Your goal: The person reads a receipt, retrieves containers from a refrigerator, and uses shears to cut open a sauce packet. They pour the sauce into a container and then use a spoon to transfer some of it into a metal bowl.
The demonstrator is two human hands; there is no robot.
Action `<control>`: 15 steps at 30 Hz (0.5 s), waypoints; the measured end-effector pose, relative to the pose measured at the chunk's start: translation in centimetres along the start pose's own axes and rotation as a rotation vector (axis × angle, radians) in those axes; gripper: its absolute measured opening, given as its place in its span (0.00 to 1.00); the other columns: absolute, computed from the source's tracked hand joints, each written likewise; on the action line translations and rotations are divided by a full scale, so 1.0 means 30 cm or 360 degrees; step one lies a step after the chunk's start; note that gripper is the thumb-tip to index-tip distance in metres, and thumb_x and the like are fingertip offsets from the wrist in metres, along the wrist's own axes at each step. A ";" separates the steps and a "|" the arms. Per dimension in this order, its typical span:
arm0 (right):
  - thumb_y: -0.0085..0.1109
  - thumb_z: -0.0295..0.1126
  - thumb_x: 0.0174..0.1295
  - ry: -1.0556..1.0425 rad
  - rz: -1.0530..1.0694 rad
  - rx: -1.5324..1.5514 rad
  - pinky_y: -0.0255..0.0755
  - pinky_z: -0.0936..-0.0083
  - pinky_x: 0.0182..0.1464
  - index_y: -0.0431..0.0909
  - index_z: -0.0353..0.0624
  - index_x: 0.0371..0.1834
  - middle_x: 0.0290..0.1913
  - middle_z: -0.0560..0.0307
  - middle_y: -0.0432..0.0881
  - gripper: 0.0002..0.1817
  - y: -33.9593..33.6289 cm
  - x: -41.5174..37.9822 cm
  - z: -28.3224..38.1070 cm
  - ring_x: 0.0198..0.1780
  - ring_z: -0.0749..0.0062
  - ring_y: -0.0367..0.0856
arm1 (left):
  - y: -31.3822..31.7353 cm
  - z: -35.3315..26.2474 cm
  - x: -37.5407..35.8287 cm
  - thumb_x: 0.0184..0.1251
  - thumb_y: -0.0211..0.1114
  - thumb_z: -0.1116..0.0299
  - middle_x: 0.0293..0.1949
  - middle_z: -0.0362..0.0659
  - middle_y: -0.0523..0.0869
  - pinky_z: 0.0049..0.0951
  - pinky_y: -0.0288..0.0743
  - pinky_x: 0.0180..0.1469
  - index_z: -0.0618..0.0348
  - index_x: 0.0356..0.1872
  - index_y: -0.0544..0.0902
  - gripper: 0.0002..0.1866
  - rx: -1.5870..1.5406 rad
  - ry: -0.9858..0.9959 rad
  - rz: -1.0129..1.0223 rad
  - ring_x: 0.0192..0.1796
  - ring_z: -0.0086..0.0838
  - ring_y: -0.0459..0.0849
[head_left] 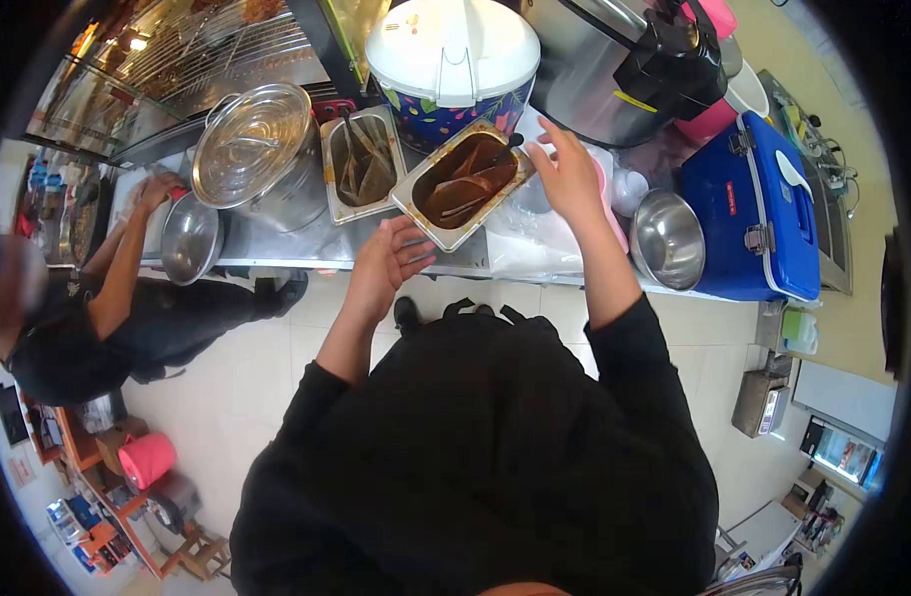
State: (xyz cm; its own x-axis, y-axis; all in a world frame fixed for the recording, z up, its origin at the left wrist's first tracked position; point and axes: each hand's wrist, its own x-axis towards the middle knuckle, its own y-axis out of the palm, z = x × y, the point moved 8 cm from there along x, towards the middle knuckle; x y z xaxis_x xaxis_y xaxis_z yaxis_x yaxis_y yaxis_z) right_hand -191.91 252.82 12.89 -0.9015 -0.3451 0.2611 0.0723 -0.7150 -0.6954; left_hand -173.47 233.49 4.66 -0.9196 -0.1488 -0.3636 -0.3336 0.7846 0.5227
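A rectangular metal pan (457, 241) with brown sauce and flat pieces in it sits at an angle on the counter in front of me. The dark handle of a utensil (515, 141) sticks out at its far right corner. My left hand (384, 263) is at the pan's near left corner, palm up and fingers apart. Beside the pan's right end, my right hand (567, 177) is raised with its fingers spread and nothing in them. To the left stands a second metal pan (346, 213) holding flat brown pieces and a dark-handled utensil.
Behind the pans is a patterned pot with a white lid (454, 45). A lidded steel pot (257, 149) stands left, steel bowl (666, 238) and blue cooler box (724, 209) right. Clear plastic (525, 243) lies under my right arm. A co-worker (108, 308) at left holds a bowl (191, 240).
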 end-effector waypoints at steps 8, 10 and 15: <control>0.61 0.41 0.52 0.0176 0.0436 0.0116 0.71 0.74 0.39 0.82 0.39 0.32 0.33 0.49 0.83 0.15 0.085 0.070 0.018 0.34 0.63 0.81 | 0.038 0.050 0.039 0.68 0.45 0.45 0.39 0.51 0.81 0.36 0.80 0.42 0.67 0.47 0.72 0.29 0.0078 -0.0296 0.0045 0.40 0.36 0.82; 0.63 0.41 0.51 0.0086 0.0478 0.0197 0.71 0.74 0.37 0.82 0.39 0.33 0.31 0.50 0.83 0.16 0.094 0.069 0.044 0.32 0.65 0.80 | 0.025 0.034 0.066 0.67 0.47 0.46 0.38 0.51 0.81 0.34 0.81 0.38 0.67 0.46 0.73 0.28 0.0207 -0.0220 -0.0079 0.38 0.33 0.83; 0.64 0.40 0.50 -0.0025 0.0548 0.0120 0.69 0.76 0.31 0.81 0.39 0.30 0.23 0.53 0.79 0.14 0.131 0.076 0.124 0.26 0.70 0.76 | 0.030 0.040 0.096 0.67 0.51 0.52 0.36 0.47 0.82 0.30 0.82 0.35 0.66 0.44 0.75 0.23 0.0247 -0.0105 -0.0037 0.34 0.30 0.83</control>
State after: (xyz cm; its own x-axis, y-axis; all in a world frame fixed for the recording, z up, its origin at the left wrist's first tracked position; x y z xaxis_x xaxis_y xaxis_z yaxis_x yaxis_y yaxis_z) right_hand -192.09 246.96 13.25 -0.8122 -0.5826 0.0303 0.4027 -0.5976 -0.6933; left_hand -176.18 234.50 3.16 -0.8947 -0.1323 -0.4266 -0.3140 0.8656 0.3900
